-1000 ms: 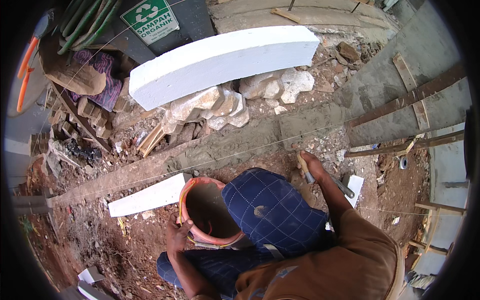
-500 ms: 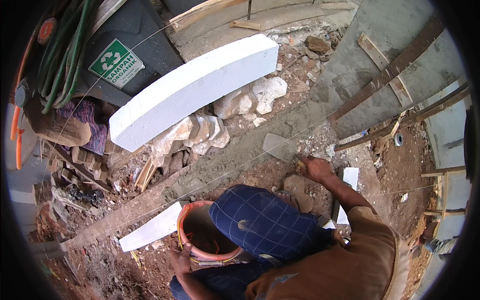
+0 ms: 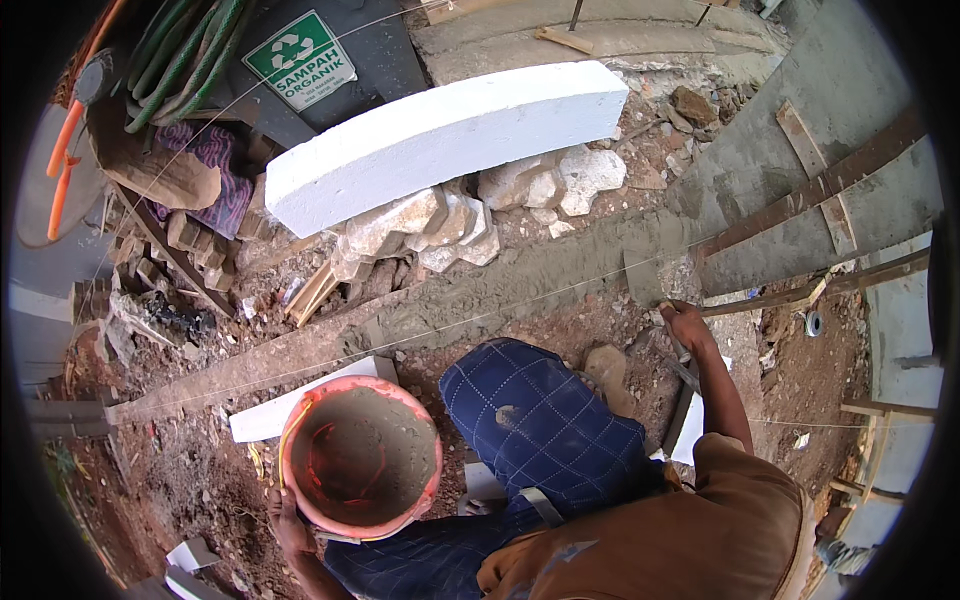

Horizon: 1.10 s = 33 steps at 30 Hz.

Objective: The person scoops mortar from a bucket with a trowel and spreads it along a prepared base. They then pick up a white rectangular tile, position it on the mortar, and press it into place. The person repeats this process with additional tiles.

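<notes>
My right hand [image 3: 685,328] is closed round the handle of a trowel [image 3: 642,276]. The flat grey blade is at the right end of a strip of wet mortar [image 3: 480,302], beside a taut string. At lower left my left hand [image 3: 286,518] grips the side of an orange-pink bucket [image 3: 432,462] at its rim. Grey mortar [image 3: 375,440] lies inside the bucket, and a yellow cord runs along its edge. Some of the left fingers are hidden against the bucket.
A long white block [image 3: 440,135] lies across rough stones [image 3: 400,225] beyond the mortar. Another white block [image 3: 262,410] is behind the bucket. At right are a concrete slab [image 3: 750,190] and wooden boards [image 3: 815,150]. A dark bin [image 3: 385,60] and green hose [image 3: 210,60] stand at far left.
The bucket has shifted left with my left hand, and more of its inside shows. The trowel blade has turned and moved right. The whole view has shifted.
</notes>
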### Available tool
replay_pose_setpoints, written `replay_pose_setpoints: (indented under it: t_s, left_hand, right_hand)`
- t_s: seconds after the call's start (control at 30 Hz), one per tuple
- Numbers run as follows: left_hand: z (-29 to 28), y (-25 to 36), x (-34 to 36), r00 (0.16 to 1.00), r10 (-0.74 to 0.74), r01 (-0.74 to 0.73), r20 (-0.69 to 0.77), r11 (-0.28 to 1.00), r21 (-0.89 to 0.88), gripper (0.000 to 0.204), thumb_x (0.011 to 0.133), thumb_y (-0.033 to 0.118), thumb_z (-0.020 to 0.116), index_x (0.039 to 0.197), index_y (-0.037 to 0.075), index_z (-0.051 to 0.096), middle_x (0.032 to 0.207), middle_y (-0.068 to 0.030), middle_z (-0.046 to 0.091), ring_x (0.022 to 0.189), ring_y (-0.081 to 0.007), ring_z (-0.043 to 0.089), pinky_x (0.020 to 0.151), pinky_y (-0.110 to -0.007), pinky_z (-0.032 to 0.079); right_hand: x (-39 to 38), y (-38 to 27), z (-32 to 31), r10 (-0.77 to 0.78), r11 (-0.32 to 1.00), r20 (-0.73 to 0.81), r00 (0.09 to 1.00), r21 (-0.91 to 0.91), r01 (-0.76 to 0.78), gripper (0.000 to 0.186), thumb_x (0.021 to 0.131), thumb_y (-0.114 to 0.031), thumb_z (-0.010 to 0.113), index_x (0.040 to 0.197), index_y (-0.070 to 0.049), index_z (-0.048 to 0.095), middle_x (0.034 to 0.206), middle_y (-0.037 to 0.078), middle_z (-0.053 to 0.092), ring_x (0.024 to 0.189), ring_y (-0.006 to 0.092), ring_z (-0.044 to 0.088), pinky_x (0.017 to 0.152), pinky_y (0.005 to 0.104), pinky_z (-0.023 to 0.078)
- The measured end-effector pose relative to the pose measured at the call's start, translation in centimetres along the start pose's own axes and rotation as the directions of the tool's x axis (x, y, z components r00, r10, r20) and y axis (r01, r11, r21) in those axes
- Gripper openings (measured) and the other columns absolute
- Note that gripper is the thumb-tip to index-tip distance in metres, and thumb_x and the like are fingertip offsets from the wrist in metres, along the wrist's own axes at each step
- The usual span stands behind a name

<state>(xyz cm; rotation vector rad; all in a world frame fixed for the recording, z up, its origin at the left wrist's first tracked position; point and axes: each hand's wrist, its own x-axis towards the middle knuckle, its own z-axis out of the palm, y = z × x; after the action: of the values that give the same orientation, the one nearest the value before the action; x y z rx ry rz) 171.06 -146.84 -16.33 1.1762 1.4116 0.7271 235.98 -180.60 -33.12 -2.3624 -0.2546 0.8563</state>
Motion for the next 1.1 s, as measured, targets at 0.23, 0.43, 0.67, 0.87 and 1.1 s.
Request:
replay_pose_setpoints:
  t_s: [0.23, 0.43, 0.67, 0.87, 1.1]
  left_hand:
    - [-7.7, -4.2, 3.2, 0.992, -0.049, 0.001, 0.114, 0.923, 0.385, 0.028, 0.104, 0.036, 0.062, 0.098, 0.008, 0.068, 0.085, 0.0079, 0.058, 0.079, -0.0056, 0.047, 0.068, -0.024, 0.039]
    - [-17.6, -9.4, 1.4, 0.979, 0.007, 0.050, -0.202, 0.959, 0.279, 0.030, 0.105, 0.036, 0.059, 0.103, 0.007, 0.068, 0.087, 0.0049, 0.062, 0.077, -0.0070, 0.051, 0.070, -0.026, 0.044]
    - [-20.9, -11.9, 0.5, 0.873, -0.148, 0.338, -0.465, 0.870, 0.359, 0.042, 0.102, 0.028, 0.061, 0.133, 0.000, 0.058, 0.113, -0.0123, 0.066, 0.099, -0.0226, 0.064, 0.087, -0.037, 0.052]
    - [-18.0, -8.0, 3.6, 0.854, 0.212, 0.296, -0.475, 0.553, 0.779, 0.076, 0.095, 0.034, 0.068, 0.154, -0.001, 0.037, 0.149, -0.0253, 0.048, 0.137, -0.0348, 0.045, 0.113, -0.046, 0.037]
    - [4.6, 7.8, 15.4, 0.873, 0.473, -0.172, -0.120, 0.527, 0.832, 0.069, 0.098, 0.036, 0.066, 0.153, 0.002, 0.041, 0.149, -0.0266, 0.047, 0.133, -0.0425, 0.051, 0.106, -0.049, 0.047]
  right_hand:
    - [4.3, -0.7, 0.6, -0.082, 0.979, 0.042, 0.996, -0.183, 0.088, 0.062, 0.099, -0.045, 0.059, 0.135, 0.006, 0.059, 0.119, 0.027, 0.070, 0.116, 0.0345, 0.066, 0.101, 0.0397, 0.048]
    - [0.5, -4.2, -1.0, -0.119, 0.903, 0.245, 0.962, -0.376, 0.207, 0.050, 0.096, -0.040, 0.061, 0.124, 0.000, 0.064, 0.114, 0.028, 0.069, 0.110, 0.0427, 0.066, 0.095, 0.0461, 0.051]
    - [-4.5, 3.2, -0.1, 0.084, 0.859, 0.344, 0.935, -0.501, 0.107, 0.058, 0.086, -0.036, 0.073, 0.135, -0.007, 0.058, 0.116, 0.026, 0.068, 0.111, 0.0421, 0.066, 0.095, 0.0476, 0.052]
    - [-2.9, 1.0, -0.5, 0.043, 0.759, 0.406, 0.913, -0.607, 0.235, 0.062, 0.087, -0.032, 0.073, 0.140, -0.006, 0.053, 0.130, 0.024, 0.064, 0.122, 0.0401, 0.061, 0.101, 0.0501, 0.050]
    - [4.3, -21.3, -5.1, -0.660, 0.679, 0.136, 0.739, -0.313, 0.664, 0.046, 0.094, -0.032, 0.070, 0.129, -0.004, 0.061, 0.115, 0.018, 0.067, 0.110, 0.0404, 0.063, 0.096, 0.0479, 0.049]
